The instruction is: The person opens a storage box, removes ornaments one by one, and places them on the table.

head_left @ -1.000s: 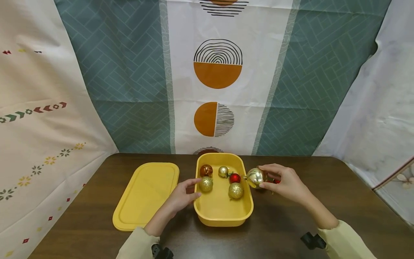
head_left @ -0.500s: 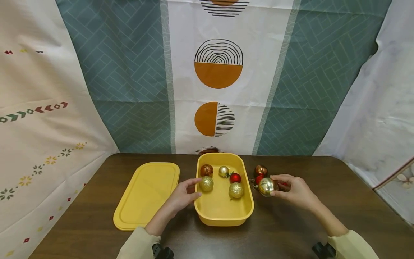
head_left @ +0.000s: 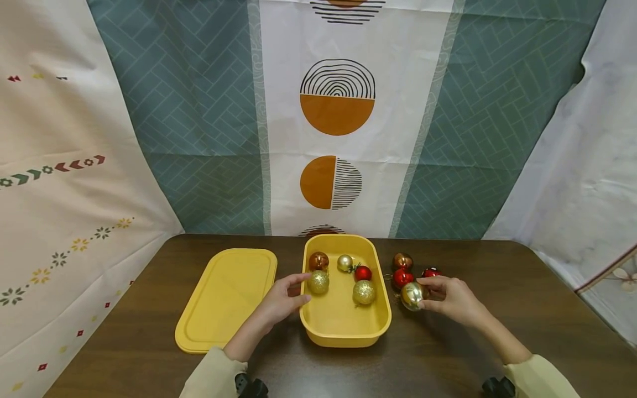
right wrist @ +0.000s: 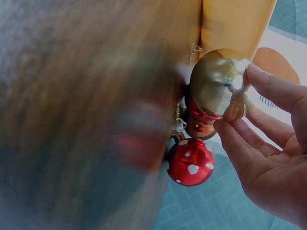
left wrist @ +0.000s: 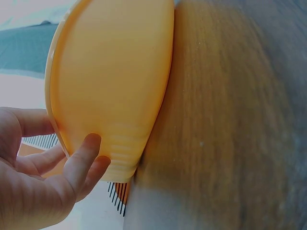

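Observation:
My left hand (head_left: 286, 298) grips the left rim of a yellow plastic container (left wrist: 112, 72), with some fingertips against its outer wall in the left wrist view. Inside it lie a copper bauble (head_left: 318, 261), two glittery gold baubles (head_left: 318, 282), a small gold bauble (head_left: 345, 263) and a red bauble (head_left: 363, 273). Right of the container, my right hand (head_left: 450, 298) pinches a shiny gold bauble (right wrist: 211, 86) between thumb and fingers, low over the table. Close behind it are a red bauble (head_left: 402, 277), a copper bauble (head_left: 402, 261) and a white-spotted red bauble (right wrist: 191, 163).
A yellow lid (head_left: 226, 298) lies flat to the left of the container. Everything rests on a dark wooden table (head_left: 448, 359). Patterned cloth (head_left: 209, 138) hangs behind the table and along its sides.
My right hand has carried the shiny gold bauble from the container's right rim rightward and down toward the table, bringing the baubles behind it into view. My left hand stays at the container.

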`<state>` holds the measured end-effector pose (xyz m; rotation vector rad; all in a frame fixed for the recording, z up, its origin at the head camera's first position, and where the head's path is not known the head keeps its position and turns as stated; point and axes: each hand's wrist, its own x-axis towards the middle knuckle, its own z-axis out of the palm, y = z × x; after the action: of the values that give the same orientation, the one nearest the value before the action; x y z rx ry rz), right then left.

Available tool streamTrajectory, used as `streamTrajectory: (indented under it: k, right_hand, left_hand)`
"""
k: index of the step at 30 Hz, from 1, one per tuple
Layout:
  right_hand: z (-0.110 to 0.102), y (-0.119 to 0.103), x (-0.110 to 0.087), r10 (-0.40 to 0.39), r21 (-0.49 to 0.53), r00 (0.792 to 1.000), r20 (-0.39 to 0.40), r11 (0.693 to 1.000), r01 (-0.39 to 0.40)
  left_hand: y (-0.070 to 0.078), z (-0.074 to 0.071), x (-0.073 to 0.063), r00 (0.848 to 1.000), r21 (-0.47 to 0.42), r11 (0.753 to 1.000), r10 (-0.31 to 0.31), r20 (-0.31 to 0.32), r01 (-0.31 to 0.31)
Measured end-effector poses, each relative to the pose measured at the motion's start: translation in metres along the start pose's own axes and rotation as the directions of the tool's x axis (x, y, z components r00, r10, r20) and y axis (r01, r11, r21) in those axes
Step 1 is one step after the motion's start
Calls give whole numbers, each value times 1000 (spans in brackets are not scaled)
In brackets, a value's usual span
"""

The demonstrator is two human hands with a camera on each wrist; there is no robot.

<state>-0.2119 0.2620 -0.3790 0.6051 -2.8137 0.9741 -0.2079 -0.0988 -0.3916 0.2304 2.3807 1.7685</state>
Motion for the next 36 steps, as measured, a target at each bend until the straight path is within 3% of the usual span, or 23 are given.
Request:
streamTrajectory:
  k: [14, 26, 36]
  right_hand:
    - [1, 5, -2, 2, 23, 999, 36, 1000, -2]
    - [1, 6, -4, 2, -1, 1000, 23, 1000, -2]
    - [-5, -10, -6, -47, 18, 989, -144, 999, 50]
  left_hand:
    - [1, 0, -2, 1000, -6, 1000, 12, -5, -12]
    - [0, 0, -1, 1000, 3, 1000, 0, 0, 0]
    - [1, 0, 0, 1000, 22, 1000, -3, -3, 3]
